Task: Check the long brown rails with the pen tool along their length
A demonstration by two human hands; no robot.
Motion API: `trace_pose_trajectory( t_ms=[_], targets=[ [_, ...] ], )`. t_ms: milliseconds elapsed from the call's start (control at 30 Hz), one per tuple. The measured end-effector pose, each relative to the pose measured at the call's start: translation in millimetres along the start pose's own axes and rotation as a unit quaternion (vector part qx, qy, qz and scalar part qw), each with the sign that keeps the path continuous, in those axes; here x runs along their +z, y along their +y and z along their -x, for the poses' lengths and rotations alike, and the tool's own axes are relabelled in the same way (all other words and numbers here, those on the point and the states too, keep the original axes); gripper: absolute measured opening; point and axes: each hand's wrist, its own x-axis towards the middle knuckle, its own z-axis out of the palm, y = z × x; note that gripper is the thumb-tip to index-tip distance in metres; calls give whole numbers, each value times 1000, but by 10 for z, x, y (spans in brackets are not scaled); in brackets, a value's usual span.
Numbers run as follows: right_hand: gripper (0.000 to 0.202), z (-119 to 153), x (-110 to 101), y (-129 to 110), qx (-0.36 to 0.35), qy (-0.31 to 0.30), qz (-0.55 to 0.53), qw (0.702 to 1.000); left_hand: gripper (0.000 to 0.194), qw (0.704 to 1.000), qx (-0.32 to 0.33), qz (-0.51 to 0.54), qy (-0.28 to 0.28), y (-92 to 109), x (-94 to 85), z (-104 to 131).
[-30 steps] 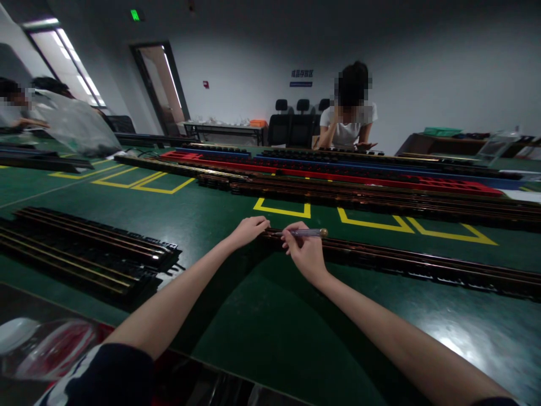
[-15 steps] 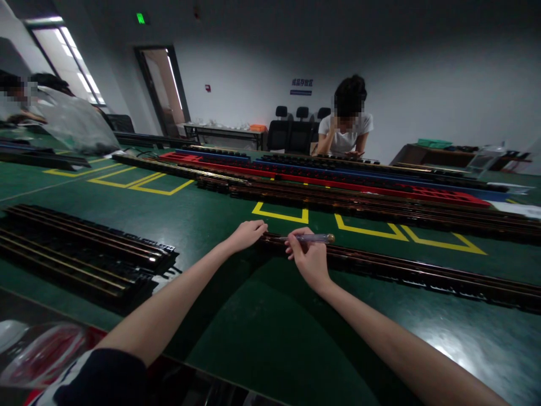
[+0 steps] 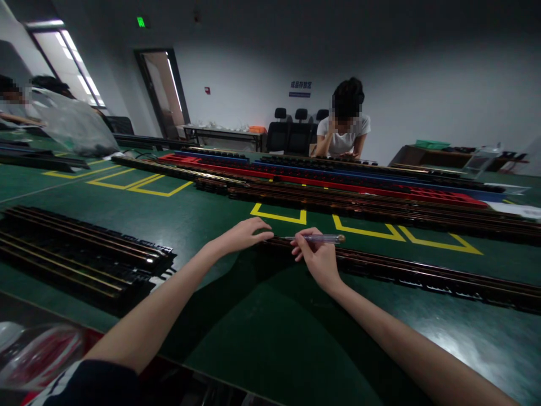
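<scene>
My right hand (image 3: 320, 256) is closed around a small screwdriver (image 3: 324, 239) with a clear purple-tinted handle. Its thin shaft points left, toward the end of a long dark strip (image 3: 401, 268) with copper-coloured lines along it. That strip lies on the green table and runs off to the right. At the strip's left end is my left hand (image 3: 245, 235), thumb and fingers apart, with nothing seen in it. Whether its fingertips touch the strip I cannot tell.
Stacks of similar dark strips (image 3: 80, 251) lie at the left. Across the table runs a long row of strips with red rails (image 3: 338, 183) and blue ones. A person (image 3: 344, 129) sits opposite; a plastic bag (image 3: 76, 124) stands at the far left. Yellow outlines (image 3: 279, 217) mark the table.
My left hand's fingers have spread and lifted off the strip's end. My right hand has shifted slightly right with the screwdriver.
</scene>
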Motion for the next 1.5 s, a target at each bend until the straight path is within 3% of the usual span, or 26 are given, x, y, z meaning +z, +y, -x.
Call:
trace_pose_trajectory(
  t_ms=[133, 233, 400, 1000, 1500],
  targets=[
    [29, 12, 47, 24, 6, -16, -3, 1000, 45, 999, 31, -19, -26, -17, 41, 22],
    [29, 22, 77, 45, 5, -29, 11, 1000, 38, 998, 45, -40, -32, -5, 102, 16],
    [28, 45, 70, 45, -3, -37, 29, 999, 34, 997, 13, -79, -20, 50, 148, 0],
    [25, 93, -65, 20, 16, 46, 31, 998, 26, 974, 16, -226, -27, 191, 103, 17],
    [25, 89, -55, 61, -3, -2, 72, 997, 29, 969, 53, -241, -19, 135, 151, 31]
  ],
)
